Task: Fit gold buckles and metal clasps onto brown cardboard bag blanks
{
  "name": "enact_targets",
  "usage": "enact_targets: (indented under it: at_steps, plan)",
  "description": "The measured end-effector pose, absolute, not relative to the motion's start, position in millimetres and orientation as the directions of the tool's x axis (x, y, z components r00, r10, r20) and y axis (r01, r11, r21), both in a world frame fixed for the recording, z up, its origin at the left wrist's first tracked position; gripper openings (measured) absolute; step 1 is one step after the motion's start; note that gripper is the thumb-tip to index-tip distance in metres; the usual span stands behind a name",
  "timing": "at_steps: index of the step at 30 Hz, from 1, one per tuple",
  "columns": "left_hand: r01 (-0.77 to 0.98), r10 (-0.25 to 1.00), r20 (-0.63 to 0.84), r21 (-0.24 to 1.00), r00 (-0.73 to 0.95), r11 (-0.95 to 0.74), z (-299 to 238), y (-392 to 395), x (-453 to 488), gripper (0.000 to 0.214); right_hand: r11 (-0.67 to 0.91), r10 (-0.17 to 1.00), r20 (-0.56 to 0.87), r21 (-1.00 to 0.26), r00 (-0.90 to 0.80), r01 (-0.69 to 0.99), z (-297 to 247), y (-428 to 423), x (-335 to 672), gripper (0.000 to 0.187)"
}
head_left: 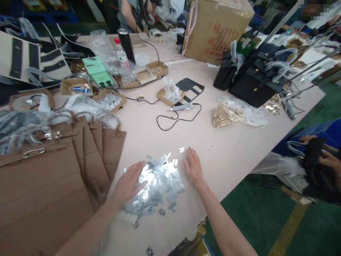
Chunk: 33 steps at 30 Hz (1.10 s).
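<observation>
A spread pile of small shiny metal plates (157, 185) lies on the pale table (191, 138) in front of me. My left hand (131, 181) rests at the pile's left edge, palm down, its fingers stretched out over some plates. On the other side, my right hand (193, 166) stands on edge on the tabletop beside the pile, fingers extended, holding nothing. A few loose plates (181, 149) lie just left of its fingertips. Two dark square pieces, one of them a patterned square (162, 212), sit near the pile's lower edge.
Brown bags (61, 170) cover the left side. Beyond the pile are a corded electric screwdriver (181, 107), a bag of gold-coloured hardware (229, 113) and small cardboard trays (110, 99). Black handbags (255, 78) and a large carton (215, 28) stand farther back. Other people work nearby.
</observation>
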<state>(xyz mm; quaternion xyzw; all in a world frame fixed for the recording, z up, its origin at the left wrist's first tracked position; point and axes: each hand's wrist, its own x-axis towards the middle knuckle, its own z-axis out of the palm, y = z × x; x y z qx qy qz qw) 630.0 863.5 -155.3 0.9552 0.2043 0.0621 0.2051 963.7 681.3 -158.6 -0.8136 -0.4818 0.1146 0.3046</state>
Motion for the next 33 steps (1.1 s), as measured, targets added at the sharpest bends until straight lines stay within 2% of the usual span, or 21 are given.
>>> enact_targets:
  at_steps: [3, 7, 10, 12, 14, 17, 19, 21, 26, 30, 32, 33]
  plan:
    - [0.369, 0.421, 0.028, 0.433, 0.907, -0.823, -155.2, 864.4, 630.2, 0.087, -0.305, 0.898, 0.076, -0.603, 0.434, 0.737, -169.5, 714.2, 979.5, 0.064]
    - [0.346, 0.400, 0.027, 0.450, 0.916, -0.824, -154.4, 863.1, 629.6, 0.090, -0.103, 0.976, 0.086, -0.632, 0.201, 0.768, -169.9, 714.3, 921.2, 0.068]
    - [0.270, 0.332, 0.043, 0.487, 0.942, -0.831, -152.4, 857.0, 626.3, 0.090, 0.056, 0.995, 0.096, -0.702, 0.017, 0.710, -161.3, 693.2, 874.3, 0.076]
    - [0.216, 0.282, 0.047, 0.528, 0.958, -0.822, -150.4, 852.3, 623.5, 0.088, 0.100, 0.995, 0.094, -0.735, -0.045, 0.671, -155.5, 686.5, 867.6, 0.076]
    - [0.215, 0.293, 0.044, 0.574, 0.955, -0.790, -148.8, 850.0, 622.4, 0.084, 0.068, 0.996, 0.089, -0.735, -0.004, 0.675, -152.5, 695.6, 882.3, 0.071]
    - [0.347, 0.467, 0.046, 0.605, 0.883, -0.717, -149.7, 854.3, 628.3, 0.076, -0.038, 0.986, 0.087, -0.707, 0.140, 0.707, -154.7, 737.9, 919.9, 0.067]
    - [0.480, 0.616, 0.040, 0.588, 0.787, -0.651, -152.3, 860.0, 638.3, 0.073, -0.043, 0.986, 0.084, -0.703, 0.143, 0.710, -158.6, 771.2, 935.4, 0.064]
    - [0.546, 0.672, 0.029, 0.557, 0.740, -0.626, -154.9, 863.3, 650.9, 0.073, 0.006, 0.994, 0.084, -0.701, 0.075, 0.713, -161.7, 793.8, 934.2, 0.060]
    - [0.423, 0.483, -0.028, 0.532, 0.875, -0.734, -149.7, 844.3, 664.6, 0.081, 0.141, 0.990, 0.095, -0.706, -0.104, 0.694, -157.6, 768.4, 882.4, 0.062]
    - [0.320, 0.366, -0.049, 0.599, 0.929, -0.734, -136.2, 824.4, 642.7, 0.081, 0.127, 0.990, 0.061, -0.764, -0.125, 0.632, -147.2, 721.3, 868.0, 0.063]
    - [0.349, 0.406, -0.050, 0.613, 0.913, -0.709, -132.8, 826.1, 627.9, 0.073, 0.104, 0.992, 0.039, -0.794, -0.120, 0.600, -142.1, 719.9, 879.9, 0.059]
    - [0.413, 0.489, -0.043, 0.604, 0.871, -0.682, -133.0, 829.8, 621.3, 0.069, 0.088, 0.994, 0.036, -0.798, -0.100, 0.596, -140.1, 726.4, 887.6, 0.058]
